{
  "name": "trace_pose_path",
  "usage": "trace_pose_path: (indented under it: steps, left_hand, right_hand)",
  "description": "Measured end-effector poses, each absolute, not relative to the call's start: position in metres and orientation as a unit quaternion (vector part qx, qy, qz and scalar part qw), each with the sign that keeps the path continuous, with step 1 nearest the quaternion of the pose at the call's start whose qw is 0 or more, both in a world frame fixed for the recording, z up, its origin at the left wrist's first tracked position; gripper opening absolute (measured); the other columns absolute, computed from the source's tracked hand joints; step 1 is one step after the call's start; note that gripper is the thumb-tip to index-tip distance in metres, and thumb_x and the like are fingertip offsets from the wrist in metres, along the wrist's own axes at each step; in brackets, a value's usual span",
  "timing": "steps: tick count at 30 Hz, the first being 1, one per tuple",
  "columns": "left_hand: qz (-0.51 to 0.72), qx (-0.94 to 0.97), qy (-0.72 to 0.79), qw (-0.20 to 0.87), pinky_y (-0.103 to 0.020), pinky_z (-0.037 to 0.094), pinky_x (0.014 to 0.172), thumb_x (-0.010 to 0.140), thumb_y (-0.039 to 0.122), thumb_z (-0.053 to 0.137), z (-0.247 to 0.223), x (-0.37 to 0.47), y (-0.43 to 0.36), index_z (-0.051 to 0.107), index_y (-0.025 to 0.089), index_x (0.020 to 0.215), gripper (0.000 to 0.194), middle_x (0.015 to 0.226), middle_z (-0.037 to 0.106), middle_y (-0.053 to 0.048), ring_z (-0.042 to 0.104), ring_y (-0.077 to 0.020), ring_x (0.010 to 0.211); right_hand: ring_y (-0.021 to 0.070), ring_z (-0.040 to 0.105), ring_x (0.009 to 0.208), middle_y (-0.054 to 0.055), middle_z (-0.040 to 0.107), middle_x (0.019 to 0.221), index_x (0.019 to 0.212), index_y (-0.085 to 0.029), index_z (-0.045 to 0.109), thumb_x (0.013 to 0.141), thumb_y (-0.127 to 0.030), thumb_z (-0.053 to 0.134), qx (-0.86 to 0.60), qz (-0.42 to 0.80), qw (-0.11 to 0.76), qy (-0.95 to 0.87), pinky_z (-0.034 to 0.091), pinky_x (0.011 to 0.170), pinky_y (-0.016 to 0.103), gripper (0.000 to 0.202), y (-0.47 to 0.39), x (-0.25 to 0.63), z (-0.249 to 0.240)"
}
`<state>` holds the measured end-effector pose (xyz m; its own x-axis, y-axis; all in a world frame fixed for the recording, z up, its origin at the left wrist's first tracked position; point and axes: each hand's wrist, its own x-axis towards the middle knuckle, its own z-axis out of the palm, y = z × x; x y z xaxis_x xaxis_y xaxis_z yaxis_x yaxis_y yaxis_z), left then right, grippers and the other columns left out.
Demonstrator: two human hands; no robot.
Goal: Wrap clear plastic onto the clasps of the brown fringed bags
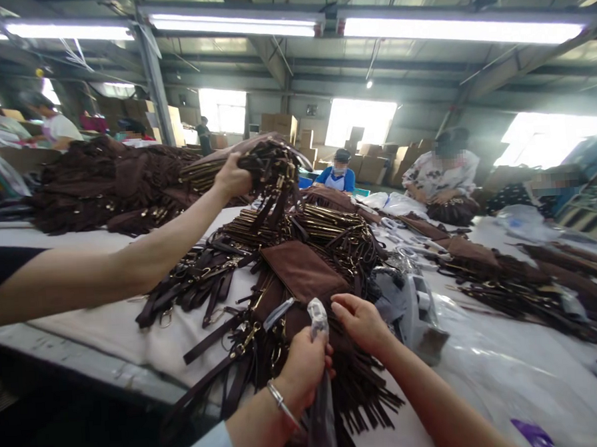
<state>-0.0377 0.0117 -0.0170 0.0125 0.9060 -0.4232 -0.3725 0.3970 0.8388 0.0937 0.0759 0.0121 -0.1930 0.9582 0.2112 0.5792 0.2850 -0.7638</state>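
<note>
My left hand [306,362], with a bracelet at the wrist, is closed around a dark brown strap [322,416] in clear plastic. The strap's plastic-wrapped end [316,312] sticks up above the fist. Just right of it, my right hand [361,321] has its fingers curled and thumb and fingertips close together; anything between them is too small to make out. Under and behind both hands lie brown fringed pouches [305,270] with gold zips, wrist straps and clasps. From the left, another person's hand [233,177] grips a stack of such pouches [270,161].
A big heap of brown pouches [100,177] lies at the back left. More pouches [465,258] and plastic bags [523,222] spread along the white table [486,374] at right. A clear bag of grey-white items [407,298] sits beside my right hand. Several people work farther back.
</note>
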Motion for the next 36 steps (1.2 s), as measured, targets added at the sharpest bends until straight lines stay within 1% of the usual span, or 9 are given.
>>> trace_pose_path:
  steps: [4,7,10,12,18,24,27,30,36]
  left_hand:
    - [0.47,0.327,0.55,0.609,-0.019,0.029,0.042,0.085,0.046,0.055,-0.03,-0.036,0.001,0.049,0.02,0.082,0.027,0.059,0.046,0.006,0.038,-0.0062,0.042]
    - [0.473,0.345,0.579,0.568,-0.02,0.027,0.043,0.082,0.048,0.058,-0.041,-0.038,0.0,0.051,0.019,0.079,0.03,0.057,0.047,0.005,0.038,-0.0068,0.043]
    - [0.475,0.345,0.592,0.553,-0.022,0.027,0.045,0.079,0.049,0.061,-0.048,-0.041,0.0,0.054,0.019,0.077,0.031,0.057,0.049,0.004,0.041,-0.0083,0.045]
    - [0.478,0.336,0.592,0.555,-0.022,0.027,0.045,0.078,0.049,0.062,-0.048,-0.041,-0.001,0.054,0.018,0.079,0.032,0.058,0.05,0.003,0.042,-0.0085,0.046]
    - [0.507,0.267,0.537,0.619,-0.02,0.022,0.04,0.08,0.058,0.054,-0.025,-0.037,-0.004,0.049,0.019,0.09,0.04,0.067,0.051,0.003,0.034,-0.0056,0.043]
    - [0.48,0.248,0.537,0.648,-0.018,0.017,0.039,0.083,0.063,0.043,-0.013,-0.051,-0.004,0.047,0.02,0.09,0.044,0.058,0.041,0.008,0.027,-0.0042,0.039]
    - [0.462,0.24,0.531,0.669,-0.018,0.016,0.039,0.084,0.06,0.042,-0.011,-0.06,-0.003,0.048,0.02,0.093,0.042,0.055,0.036,0.01,0.025,-0.0042,0.039]
    - [0.451,0.247,0.52,0.682,-0.018,0.015,0.039,0.085,0.057,0.042,-0.009,-0.062,-0.002,0.048,0.02,0.094,0.039,0.054,0.036,0.01,0.025,-0.0044,0.039]
    - [0.436,0.33,0.549,0.632,-0.018,0.018,0.036,0.089,0.049,0.038,-0.007,-0.061,-0.004,0.047,0.022,0.098,0.03,0.051,0.036,0.01,0.026,-0.0059,0.034]
  right_hand:
    - [0.0189,0.06,0.097,0.008,0.066,0.108,0.112,-0.021,0.067,0.084,-0.031,0.058,-0.447,0.139,0.236,-0.852,0.043,0.088,0.029,0.031,0.091,0.067,0.026]
    - [0.0188,0.058,0.094,0.006,0.067,0.097,0.094,-0.021,0.072,0.081,-0.029,0.063,-0.447,0.064,0.13,-0.883,0.041,0.084,0.028,0.018,0.099,0.052,0.031]
    - [0.0188,0.058,0.085,0.004,0.066,0.083,0.075,-0.02,0.07,0.078,-0.026,0.066,-0.442,0.046,0.098,-0.891,0.039,0.077,0.028,0.008,0.104,0.046,0.03]
    - [0.0203,0.056,0.086,0.005,0.066,0.083,0.072,-0.019,0.068,0.079,-0.025,0.064,-0.441,0.028,0.093,-0.892,0.037,0.078,0.03,0.009,0.104,0.044,0.029]
    - [0.0278,0.049,0.102,0.014,0.062,0.099,0.087,-0.015,0.063,0.089,-0.024,0.052,-0.492,-0.033,0.141,-0.858,0.031,0.089,0.04,0.015,0.104,0.039,0.017]
    - [0.0202,0.055,0.09,0.008,0.064,0.091,0.085,-0.017,0.064,0.092,-0.023,0.048,-0.503,0.002,0.174,-0.846,0.039,0.081,0.031,0.018,0.107,0.055,0.006]
    - [0.0185,0.054,0.101,0.007,0.063,0.107,0.102,-0.021,0.065,0.092,-0.02,0.048,-0.431,0.027,0.199,-0.88,0.039,0.088,0.029,0.02,0.098,0.074,0.012]
    - [0.0217,0.05,0.112,0.007,0.059,0.123,0.121,-0.027,0.06,0.087,-0.017,0.055,-0.305,0.041,0.205,-0.929,0.036,0.094,0.035,0.036,0.084,0.087,0.019]
    - [0.0202,0.053,0.1,0.005,0.069,0.099,0.095,-0.024,0.069,0.092,-0.02,0.051,-0.243,0.03,0.169,-0.955,0.033,0.09,0.034,0.019,0.078,0.078,0.025]
